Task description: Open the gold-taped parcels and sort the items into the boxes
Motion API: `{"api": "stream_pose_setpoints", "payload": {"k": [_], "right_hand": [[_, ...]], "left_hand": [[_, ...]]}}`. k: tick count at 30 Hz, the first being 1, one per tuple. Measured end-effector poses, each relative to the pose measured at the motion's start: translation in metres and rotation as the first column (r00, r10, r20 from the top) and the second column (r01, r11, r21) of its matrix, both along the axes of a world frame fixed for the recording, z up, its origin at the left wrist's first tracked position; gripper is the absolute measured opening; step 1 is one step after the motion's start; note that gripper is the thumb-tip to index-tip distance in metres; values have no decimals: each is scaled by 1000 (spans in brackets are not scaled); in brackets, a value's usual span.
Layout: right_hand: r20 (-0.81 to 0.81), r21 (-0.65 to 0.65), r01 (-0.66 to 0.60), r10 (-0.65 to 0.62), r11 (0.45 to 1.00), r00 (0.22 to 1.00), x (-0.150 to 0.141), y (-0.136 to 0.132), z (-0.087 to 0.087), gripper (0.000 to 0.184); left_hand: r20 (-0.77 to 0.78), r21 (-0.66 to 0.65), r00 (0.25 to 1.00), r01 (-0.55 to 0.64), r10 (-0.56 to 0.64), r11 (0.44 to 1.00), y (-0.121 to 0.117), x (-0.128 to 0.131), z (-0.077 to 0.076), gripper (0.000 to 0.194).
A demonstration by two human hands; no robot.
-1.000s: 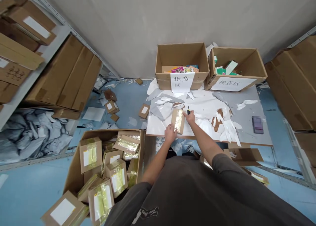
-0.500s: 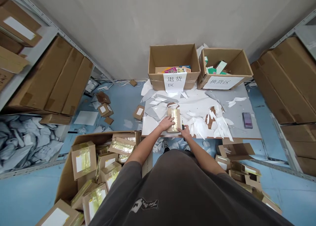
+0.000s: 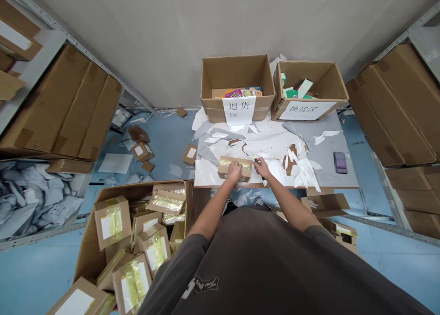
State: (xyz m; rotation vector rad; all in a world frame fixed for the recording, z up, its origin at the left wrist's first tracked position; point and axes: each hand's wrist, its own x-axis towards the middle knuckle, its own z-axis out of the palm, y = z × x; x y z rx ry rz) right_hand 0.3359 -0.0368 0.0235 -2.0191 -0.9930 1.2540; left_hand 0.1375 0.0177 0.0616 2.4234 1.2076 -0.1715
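Note:
A small brown cardboard box (image 3: pixel 225 165), banded with yellowish tape, lies lengthwise across the paper-strewn table. My left hand (image 3: pixel 235 171) grips it from above near its middle, with bent fingers that cover part of the tape. Just off the box's right end, my right hand (image 3: pixel 262 167) is closed around a utility knife (image 3: pixel 255 159). Its tip points away from me toward the back of the table, and the dark end of its handle shows below the fist.
Two open cartons with paper signs, one holding books (image 3: pixel 235 93) and one green-and-white boxes (image 3: pixel 304 88), stand at the table's back. Torn white paper (image 3: pixel 305 168) litters the table (image 3: pixel 325 157); a phone (image 3: pixel 340 163) lies right. A large carton (image 3: pixel 85 241) of taped parcels stands left.
The box has turned from pointing away from me to lying sideways. My left hand has gone from lying across it to gripping it, while my right hand has shifted slightly right and away from me.

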Motion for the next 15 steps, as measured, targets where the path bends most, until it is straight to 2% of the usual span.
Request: {"api": "stream_pose_setpoints", "payload": {"k": [3,5,8,11,15], "right_hand": [[-111,-4,-202,200,979,973,11,-23,12,36],[-96,-31,-334,330,942,939,20,-28,19,33],[-9,-68,-471,472,879,882,31,-24,24,29],[94,-100,-542,551,834,829,36,-12,23,24],[295,-151,-525,545,837,785,35,-5,16,23]], "left_hand": [[53,-2,999,6,-6,1000,-1,-2,-1,60],[72,0,997,14,-14,1000,-4,-1,-2,62],[48,-19,999,11,-10,1000,-7,1,-4,65],[13,-45,1000,-23,23,999,-9,0,-5,70],[16,-61,999,-36,37,998,-9,-2,-6,72]]}}
